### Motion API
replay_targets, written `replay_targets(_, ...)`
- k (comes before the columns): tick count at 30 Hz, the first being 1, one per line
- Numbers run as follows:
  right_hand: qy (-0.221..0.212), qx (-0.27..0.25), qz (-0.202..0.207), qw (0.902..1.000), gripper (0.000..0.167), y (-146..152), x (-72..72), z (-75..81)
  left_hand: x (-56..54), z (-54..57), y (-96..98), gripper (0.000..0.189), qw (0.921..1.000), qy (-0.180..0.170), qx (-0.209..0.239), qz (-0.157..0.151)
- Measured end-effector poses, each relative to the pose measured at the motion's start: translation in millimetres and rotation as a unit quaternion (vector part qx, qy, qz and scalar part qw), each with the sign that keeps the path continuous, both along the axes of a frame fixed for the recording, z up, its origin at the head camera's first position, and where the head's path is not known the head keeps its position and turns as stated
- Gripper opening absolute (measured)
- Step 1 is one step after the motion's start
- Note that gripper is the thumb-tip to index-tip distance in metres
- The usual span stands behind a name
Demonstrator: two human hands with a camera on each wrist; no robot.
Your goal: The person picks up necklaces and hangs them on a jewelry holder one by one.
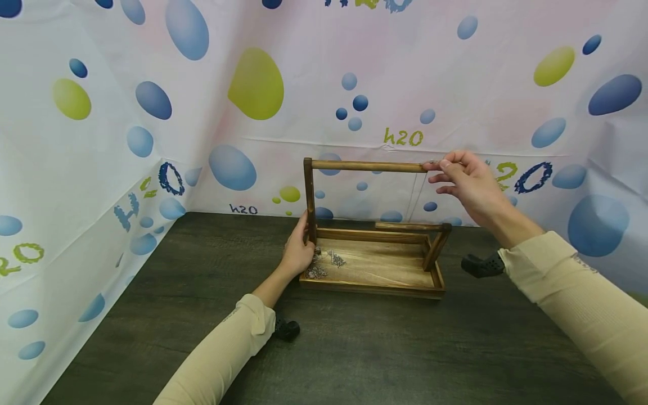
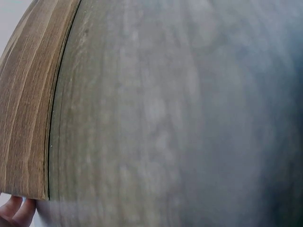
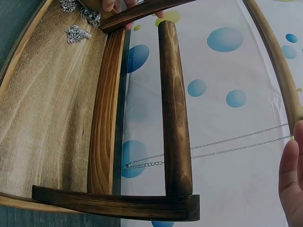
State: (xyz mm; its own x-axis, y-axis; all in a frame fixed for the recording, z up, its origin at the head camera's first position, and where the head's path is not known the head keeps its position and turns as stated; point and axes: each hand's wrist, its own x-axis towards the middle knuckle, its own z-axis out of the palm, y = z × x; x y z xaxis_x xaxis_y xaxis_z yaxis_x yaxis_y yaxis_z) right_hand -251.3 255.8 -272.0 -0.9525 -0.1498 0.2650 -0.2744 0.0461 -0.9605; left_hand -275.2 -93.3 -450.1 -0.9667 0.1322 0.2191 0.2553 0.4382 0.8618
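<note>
A wooden jewelry stand [image 1: 385, 264] has a tray base, a tall upper bar [image 1: 369, 166] and a lower bar [image 1: 405, 226]. My left hand [image 1: 297, 250] holds the stand's left end near the tall post [image 1: 310, 197]. In the left wrist view, its fingers [image 2: 19, 210] touch a brown wooden edge [image 2: 28, 113]. Up at the upper bar's free end, my right hand [image 1: 471, 183] pinches a thin silver necklace [image 3: 236, 149] between thumb and forefinger. The necklace hangs in a long loop behind the lower bar. Small heaps of silver chains [image 1: 318, 272] lie at the tray's left.
Underneath is a dark wood-grain table [image 1: 364, 349]. A white sheet printed with blue and green spots [image 1: 314, 73] hangs behind and at the sides. Black straps [image 1: 478, 265] are at both wrists.
</note>
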Motion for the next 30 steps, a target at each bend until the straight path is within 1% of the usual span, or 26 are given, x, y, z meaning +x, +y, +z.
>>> replay_targets(7, -0.002, 0.001, 0.001, 1.0, 0.02, -2.7, 1.0, -3.9, 0.4, -0.2, -0.5, 0.089, 1.0, -0.005, -0.001, 0.002)
replay_targets(15, -0.009, 0.005, 0.001, 0.9999, 0.022, -8.6, 5.6, -5.5, 0.4, 0.3, -0.8, 0.089, 1.0, -0.006, -0.001, 0.002)
replay_targets(21, -0.011, 0.005, 0.007, 0.9999, 0.021, -12.8, 4.5, -8.9, 0.0, -0.6, -0.8, 0.089, 1.0, -0.002, 0.002, 0.002)
replay_targets(28, -0.021, 0.018, 0.002, 0.9996, 0.023, -18.8, 2.8, -13.4, -0.2, -1.4, -0.4, 0.09, 1.0, -0.002, 0.001, 0.004)
replay_targets(30, -0.023, 0.016, 0.007, 0.9996, 0.023, -19.7, 2.6, -15.2, -0.3, -1.5, -0.3, 0.089, 1.0, -0.003, 0.0, 0.004)
